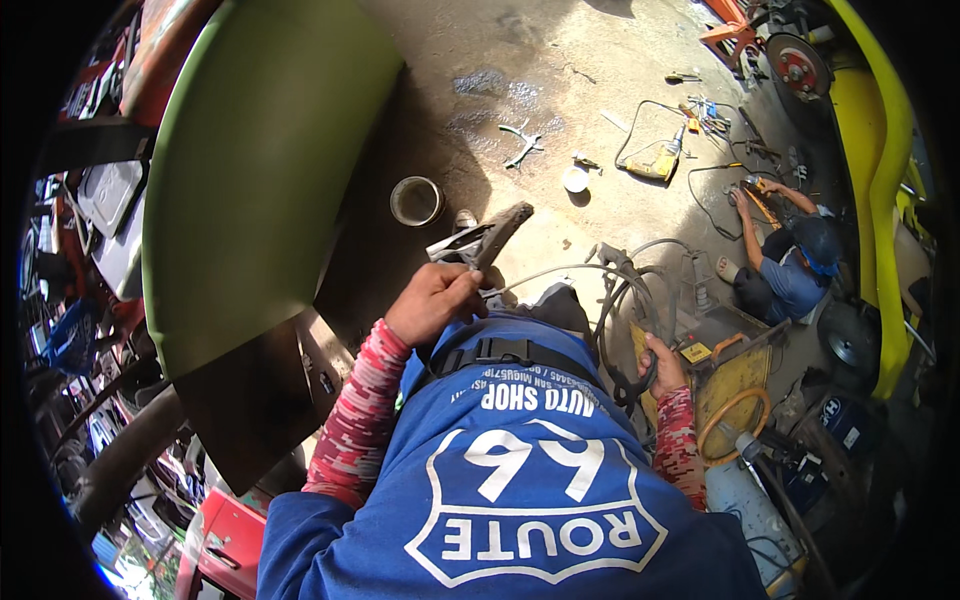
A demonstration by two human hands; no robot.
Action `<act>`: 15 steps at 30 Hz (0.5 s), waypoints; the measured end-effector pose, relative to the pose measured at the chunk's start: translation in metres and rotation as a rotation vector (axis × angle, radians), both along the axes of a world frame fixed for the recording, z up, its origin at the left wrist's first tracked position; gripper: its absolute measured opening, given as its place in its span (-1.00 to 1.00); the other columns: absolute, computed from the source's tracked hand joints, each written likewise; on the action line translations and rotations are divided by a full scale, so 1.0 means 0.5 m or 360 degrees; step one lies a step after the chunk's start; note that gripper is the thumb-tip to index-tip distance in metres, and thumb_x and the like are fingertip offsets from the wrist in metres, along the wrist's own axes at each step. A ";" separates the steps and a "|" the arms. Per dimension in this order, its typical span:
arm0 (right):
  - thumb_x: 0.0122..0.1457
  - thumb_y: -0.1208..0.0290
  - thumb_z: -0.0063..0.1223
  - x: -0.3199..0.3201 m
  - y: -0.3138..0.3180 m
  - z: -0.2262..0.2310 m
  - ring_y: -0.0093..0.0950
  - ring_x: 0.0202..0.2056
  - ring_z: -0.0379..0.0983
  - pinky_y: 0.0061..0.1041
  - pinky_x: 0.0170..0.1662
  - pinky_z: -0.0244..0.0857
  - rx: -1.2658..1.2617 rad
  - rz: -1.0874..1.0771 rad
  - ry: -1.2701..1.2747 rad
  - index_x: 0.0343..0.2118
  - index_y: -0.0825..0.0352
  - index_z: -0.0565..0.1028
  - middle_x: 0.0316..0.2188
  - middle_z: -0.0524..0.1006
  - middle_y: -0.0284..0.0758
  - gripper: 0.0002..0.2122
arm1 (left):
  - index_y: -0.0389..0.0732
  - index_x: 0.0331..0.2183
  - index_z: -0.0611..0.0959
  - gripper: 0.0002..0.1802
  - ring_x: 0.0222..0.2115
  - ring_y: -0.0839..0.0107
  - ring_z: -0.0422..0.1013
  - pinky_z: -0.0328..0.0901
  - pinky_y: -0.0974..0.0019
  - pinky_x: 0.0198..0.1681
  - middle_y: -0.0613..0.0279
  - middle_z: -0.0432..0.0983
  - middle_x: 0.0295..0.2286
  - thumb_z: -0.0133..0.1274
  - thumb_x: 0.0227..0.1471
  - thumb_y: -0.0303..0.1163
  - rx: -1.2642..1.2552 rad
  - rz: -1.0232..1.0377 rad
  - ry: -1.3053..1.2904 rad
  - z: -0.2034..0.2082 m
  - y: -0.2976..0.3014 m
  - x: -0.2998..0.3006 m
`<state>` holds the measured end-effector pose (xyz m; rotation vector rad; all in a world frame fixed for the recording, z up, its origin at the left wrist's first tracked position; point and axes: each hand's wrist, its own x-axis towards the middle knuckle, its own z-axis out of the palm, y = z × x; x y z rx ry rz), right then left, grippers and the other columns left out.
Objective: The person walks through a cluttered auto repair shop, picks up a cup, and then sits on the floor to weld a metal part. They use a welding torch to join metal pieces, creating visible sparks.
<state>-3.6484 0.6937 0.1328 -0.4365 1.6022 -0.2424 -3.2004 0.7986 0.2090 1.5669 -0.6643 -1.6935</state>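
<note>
My left hand (pixel 432 303), in a red camouflage sleeve, is closed around a dark, worn, elongated piece (pixel 503 232) with a pale metallic part beside it. It points up and away to the right, and I cannot make out its exact kind. A thin grey cable (pixel 550 270) runs from near this hand to the right. At my right side, my right hand (pixel 664 367) has its fingers curled on a black cable (pixel 630 388). More looped dark cables (pixel 622 285) hang just beyond it.
A large green curved panel (pixel 260 150) stands left. On the concrete floor are a round tin (pixel 416 201), green-handled pliers (pixel 520 146), a white cup (pixel 575 179) and a yellow power tool (pixel 657 158). A co-worker (pixel 797 268) crouches at right beside a yellow-green car body (pixel 880 190). A yellow cart (pixel 735 385) stands nearby.
</note>
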 end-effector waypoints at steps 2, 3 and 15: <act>0.15 0.21 0.29 0.024 0.016 -0.009 -0.54 -0.69 0.27 -0.53 -0.60 0.17 0.0028 -0.0122 -0.0039 -0.36 0.21 0.47 -0.70 0.35 -0.45 -0.77 | -0.41 -0.24 0.67 -0.55 -0.52 0.42 0.57 0.46 0.39 -0.41 0.10 0.65 -0.50 -0.09 0.34 -0.18 0.0164 0.0109 0.0165 0.006 -0.015 0.083; 0.15 0.21 0.30 0.033 0.027 -0.009 -0.54 -0.69 0.28 -0.52 -0.59 0.18 0.0057 -0.0182 -0.0019 -0.36 0.21 0.48 -0.70 0.35 -0.45 -0.77 | -0.40 -0.24 0.68 -0.57 -0.55 0.44 0.56 0.45 0.41 -0.45 0.12 0.64 -0.51 -0.05 0.33 -0.18 0.0173 0.0147 0.0183 0.005 -0.030 0.119; 0.07 0.25 0.34 0.089 0.051 -0.075 -0.55 -0.62 0.37 -0.51 -0.53 0.23 0.0017 0.0063 0.0168 -0.56 0.25 0.52 -0.65 0.45 -0.44 -0.76 | -0.45 -0.21 0.65 -0.53 -0.66 0.55 0.27 0.16 0.47 -0.53 0.23 0.51 -0.63 -0.14 0.28 -0.20 -0.0049 0.0814 -0.0121 0.044 -0.231 0.197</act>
